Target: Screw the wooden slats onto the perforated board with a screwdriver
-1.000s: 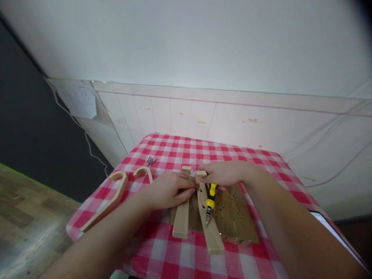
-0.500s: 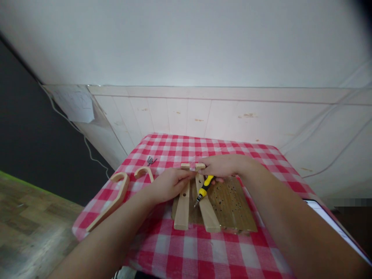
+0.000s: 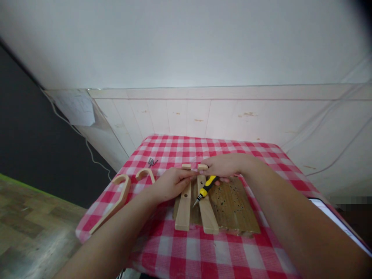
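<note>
Support the left wooden piece [image 3: 183, 214] and the right wooden piece [image 3: 209, 217] evenly on the pitted board [image 3: 237, 207], and direct the tip of the yellow-and-black screwdriver [image 3: 205, 189] clear of the fingers. The left hand [image 3: 173, 184] lies palm down across the left piece, fingers extended and close together; whether they grip it cannot be told. The right hand [image 3: 223, 166] arches at the right piece's far end, fingers curled around the screwdriver handle, its tip slanting back over the gap.
</note>
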Demonstrator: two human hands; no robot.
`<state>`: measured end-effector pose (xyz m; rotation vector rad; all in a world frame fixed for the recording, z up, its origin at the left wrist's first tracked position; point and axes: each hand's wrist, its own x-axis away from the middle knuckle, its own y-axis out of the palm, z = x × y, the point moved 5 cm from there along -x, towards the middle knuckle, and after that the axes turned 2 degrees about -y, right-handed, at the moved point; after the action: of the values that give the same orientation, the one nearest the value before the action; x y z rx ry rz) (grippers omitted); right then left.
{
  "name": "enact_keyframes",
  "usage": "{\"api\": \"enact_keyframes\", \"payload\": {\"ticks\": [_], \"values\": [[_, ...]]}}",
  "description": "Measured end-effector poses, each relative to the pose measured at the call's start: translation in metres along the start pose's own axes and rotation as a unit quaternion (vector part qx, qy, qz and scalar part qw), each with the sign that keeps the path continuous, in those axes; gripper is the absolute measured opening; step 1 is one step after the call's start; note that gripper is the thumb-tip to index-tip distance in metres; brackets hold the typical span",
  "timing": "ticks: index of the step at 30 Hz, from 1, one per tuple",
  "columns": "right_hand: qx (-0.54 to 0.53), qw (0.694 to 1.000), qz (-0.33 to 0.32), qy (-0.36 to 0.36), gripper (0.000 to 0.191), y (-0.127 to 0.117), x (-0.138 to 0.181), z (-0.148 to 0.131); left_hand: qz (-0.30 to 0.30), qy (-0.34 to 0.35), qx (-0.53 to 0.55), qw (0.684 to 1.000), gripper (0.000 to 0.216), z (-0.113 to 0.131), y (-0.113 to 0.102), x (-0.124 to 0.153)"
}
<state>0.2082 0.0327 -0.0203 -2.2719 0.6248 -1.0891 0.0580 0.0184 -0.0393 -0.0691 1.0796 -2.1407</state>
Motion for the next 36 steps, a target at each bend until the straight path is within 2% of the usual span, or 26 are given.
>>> {"api": "enact_keyframes", "payload": {"ticks": [10,14,17,20,22,23,24,26,28,32,36], "values": [[-0.03,0.999,-0.018,0.0,0.032,0.002,0.0,0.001,-0.008,-0.002,-0.022,1.0,0.037,0.004,0.0,-0.001],[-0.036,0.999,-0.013,-0.003,0.036,-0.001,0.003,0.002,0.017,0.024,-0.029,0.999,0.037,0.013,-0.004,0.004],[-0.054,0.998,-0.004,0.01,0.045,-0.008,0.015,0.006,0.105,0.004,0.021,0.994,0.026,0.015,-0.02,0.013],[-0.05,0.998,0.003,0.023,0.047,-0.017,0.031,0.015,0.254,-0.068,0.09,0.961,0.022,0.002,-0.049,0.023],[-0.029,0.999,0.01,0.027,0.047,-0.023,0.039,0.023,0.372,-0.132,0.047,0.918,0.023,-0.012,-0.073,0.032],[-0.022,0.999,0.013,0.029,0.047,-0.026,0.043,0.027,0.395,-0.185,-0.016,0.9,0.025,-0.02,-0.082,0.035],[-0.02,0.999,0.017,0.029,0.047,-0.028,0.045,0.029,0.366,-0.241,-0.103,0.893,0.027,-0.028,-0.087,0.034],[-0.023,0.999,0.026,0.023,0.048,-0.031,0.049,0.031,0.215,-0.334,-0.285,0.872,0.029,-0.046,-0.087,0.028],[-0.025,0.999,0.037,0.018,0.05,-0.034,0.053,0.029,0.152,-0.377,-0.337,0.849,0.025,-0.06,-0.086,0.027],[-0.013,0.995,0.099,0.024,0.049,-0.041,0.063,0.019,0.117,-0.427,-0.349,0.826,0.024,-0.078,-0.076,0.027],[-0.007,0.981,0.192,0.009,0.045,-0.052,0.081,0.005,0.122,-0.421,-0.352,0.827,0.019,-0.083,-0.072,0.023]]}}
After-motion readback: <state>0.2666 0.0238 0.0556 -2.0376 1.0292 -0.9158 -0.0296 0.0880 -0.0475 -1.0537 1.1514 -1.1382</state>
